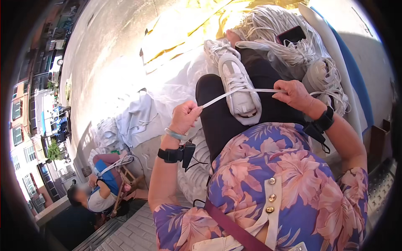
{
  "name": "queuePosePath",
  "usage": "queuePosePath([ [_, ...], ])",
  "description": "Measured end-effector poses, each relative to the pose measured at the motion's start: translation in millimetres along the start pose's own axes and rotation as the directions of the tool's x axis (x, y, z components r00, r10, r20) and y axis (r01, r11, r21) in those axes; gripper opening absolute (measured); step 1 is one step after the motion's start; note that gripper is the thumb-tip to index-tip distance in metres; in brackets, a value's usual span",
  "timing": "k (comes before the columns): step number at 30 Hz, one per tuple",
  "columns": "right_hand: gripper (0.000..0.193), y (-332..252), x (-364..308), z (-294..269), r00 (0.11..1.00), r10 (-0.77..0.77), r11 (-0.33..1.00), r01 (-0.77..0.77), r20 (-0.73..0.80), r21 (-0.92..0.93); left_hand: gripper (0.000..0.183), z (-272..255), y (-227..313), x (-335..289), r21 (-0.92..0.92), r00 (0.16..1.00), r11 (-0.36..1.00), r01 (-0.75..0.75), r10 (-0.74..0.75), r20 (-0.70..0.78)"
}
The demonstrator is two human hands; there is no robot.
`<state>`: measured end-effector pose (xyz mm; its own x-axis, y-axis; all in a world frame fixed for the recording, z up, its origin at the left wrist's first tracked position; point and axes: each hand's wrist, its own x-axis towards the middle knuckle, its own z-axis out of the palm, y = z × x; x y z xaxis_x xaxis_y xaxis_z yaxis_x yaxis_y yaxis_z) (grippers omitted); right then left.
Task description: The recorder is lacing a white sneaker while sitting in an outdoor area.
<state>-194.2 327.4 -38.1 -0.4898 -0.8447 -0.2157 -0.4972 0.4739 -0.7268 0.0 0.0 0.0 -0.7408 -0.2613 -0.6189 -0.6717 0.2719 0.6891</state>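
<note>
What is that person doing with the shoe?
A person has a white sneaker resting on their lap. Their left hand and right hand each pinch one end of a flat white shoelace, stretched tight across the shoe. A big bundle of white laces lies beyond, with a phone on top.

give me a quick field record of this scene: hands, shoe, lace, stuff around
left hand: pinches one end of the flat white lace
right hand: grips the other end
lace: pulled taut across the shoe
white sneaker: lies on the person's lap
second sneaker: just beyond it
lace bundles: heaped behind, dark phone on top
</note>
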Motion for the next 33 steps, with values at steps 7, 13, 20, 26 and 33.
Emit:
queuePosePath([
  [7, 0.016, 23, -19, -26, 0.935, -0.341, 0.830, 0.249, -0.101, -0.499, 0.013, 8, -10, -14, 0.715, 0.754, 0.545, -0.438, 0.655, -0.038],
  [13, 0.014, 70, -84, -69, 0.902, -0.399, 0.769, 0.231, -0.165, -0.596, 0.009, -23, -55, -47, 0.921, 0.754, 0.272, -0.278, 0.656, 0.034],
  [20, 0.015, 192, -208, -142, 0.918, 0.040, 0.763, -0.283, -0.394, -0.581, 0.015, -118, -163, -88, 0.866, 0.749, 0.467, 0.179, 0.506, -0.427],
  [26, 0.026, 277, -274, -197, 0.779, 0.068, 0.509, -0.564, -0.623, -0.650, 0.024, -182, -197, -147, 0.695, 0.636, 0.571, 0.437, 0.349, -0.688],
  [33, 0.022, 160, -145, -82, 0.672, 0.717, 0.671, -0.597, -0.183, 0.440, 0.032, -104, -126, -83, 0.021, 0.797, 0.849, 0.528, -0.486, -0.358],
])
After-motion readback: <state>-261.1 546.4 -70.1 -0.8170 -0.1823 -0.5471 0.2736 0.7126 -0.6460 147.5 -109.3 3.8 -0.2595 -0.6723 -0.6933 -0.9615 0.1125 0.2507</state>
